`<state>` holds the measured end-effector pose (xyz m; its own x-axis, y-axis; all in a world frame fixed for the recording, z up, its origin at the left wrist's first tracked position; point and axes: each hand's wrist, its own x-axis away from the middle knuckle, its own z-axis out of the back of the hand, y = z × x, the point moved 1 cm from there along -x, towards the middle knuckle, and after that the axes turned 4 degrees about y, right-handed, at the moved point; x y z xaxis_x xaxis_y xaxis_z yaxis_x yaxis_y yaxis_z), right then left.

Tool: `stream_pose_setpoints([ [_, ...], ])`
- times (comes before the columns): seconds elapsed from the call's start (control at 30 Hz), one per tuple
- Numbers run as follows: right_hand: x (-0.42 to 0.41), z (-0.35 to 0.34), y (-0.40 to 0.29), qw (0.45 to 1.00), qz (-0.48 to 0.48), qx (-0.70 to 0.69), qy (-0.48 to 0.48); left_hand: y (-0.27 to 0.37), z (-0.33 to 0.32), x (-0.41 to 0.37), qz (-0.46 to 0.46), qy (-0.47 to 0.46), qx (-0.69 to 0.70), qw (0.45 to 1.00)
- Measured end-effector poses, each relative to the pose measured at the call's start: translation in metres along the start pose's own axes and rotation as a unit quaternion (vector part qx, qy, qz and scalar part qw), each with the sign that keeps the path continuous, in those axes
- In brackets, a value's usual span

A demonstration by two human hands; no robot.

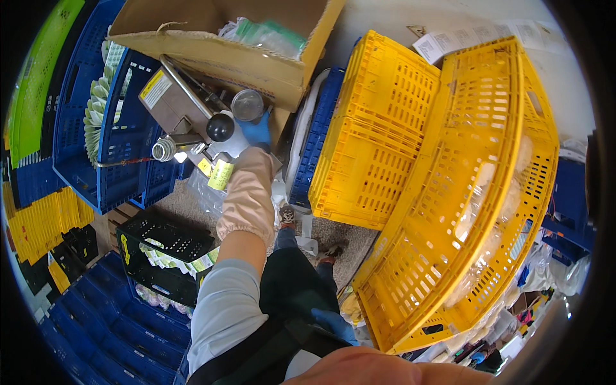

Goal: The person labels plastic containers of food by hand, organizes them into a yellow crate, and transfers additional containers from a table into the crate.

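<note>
My left hand [254, 131], in a blue glove with a beige sleeve cover above it, reaches forward and holds a round clear plastic cup [247, 105] at its near side. Just left of the cup is the black ball knob [220, 127] of a metal lever on a bench machine [169, 103] with a warning label. A yellow tag [221, 175] with writing hangs beside the sleeve cover. A second blue glove [335, 326] shows by the dark apron; whether it is my right hand, I cannot tell. Blurred bare skin [361, 368] fills the bottom edge, close to the lens.
A cardboard box [211, 57] with plastic packaging stands behind the machine. Yellow perforated crates [370, 192] rise on the right, bags inside one. Blue crates [126, 110] and a black crate [163, 236] with packed goods stand left. A clear plastic bag [204, 192] hangs below the machine.
</note>
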<state>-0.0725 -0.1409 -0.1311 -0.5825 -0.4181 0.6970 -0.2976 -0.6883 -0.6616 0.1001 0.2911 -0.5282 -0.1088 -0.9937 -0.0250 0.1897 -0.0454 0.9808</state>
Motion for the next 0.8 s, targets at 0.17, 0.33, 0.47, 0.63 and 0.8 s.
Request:
stream_pose_setpoints([
  [0.17, 0.025, 0.010, -0.010, 0.994, 0.100, 0.050, 0.003, -0.011, 0.014, 0.040, 0.014, -0.023, -0.142, 0.990],
  [0.33, 0.060, 0.037, 0.000, 0.984, 0.163, 0.064, 0.007, 0.076, 0.096, 0.133, 0.007, -0.239, -0.091, 0.967],
  [0.47, 0.095, 0.082, 0.023, 0.981, 0.184, -0.016, 0.065, 0.151, 0.178, 0.225, 0.112, -0.446, -0.050, 0.887],
  [0.63, 0.192, 0.192, 0.114, 0.940, 0.133, -0.133, 0.285, 0.240, 0.249, 0.359, -0.006, -0.815, -0.244, 0.525],
  [0.8, 0.291, 0.332, 0.283, 0.631, -0.036, 0.115, 0.766, 0.342, 0.206, 0.526, -0.052, -0.837, -0.089, 0.538],
])
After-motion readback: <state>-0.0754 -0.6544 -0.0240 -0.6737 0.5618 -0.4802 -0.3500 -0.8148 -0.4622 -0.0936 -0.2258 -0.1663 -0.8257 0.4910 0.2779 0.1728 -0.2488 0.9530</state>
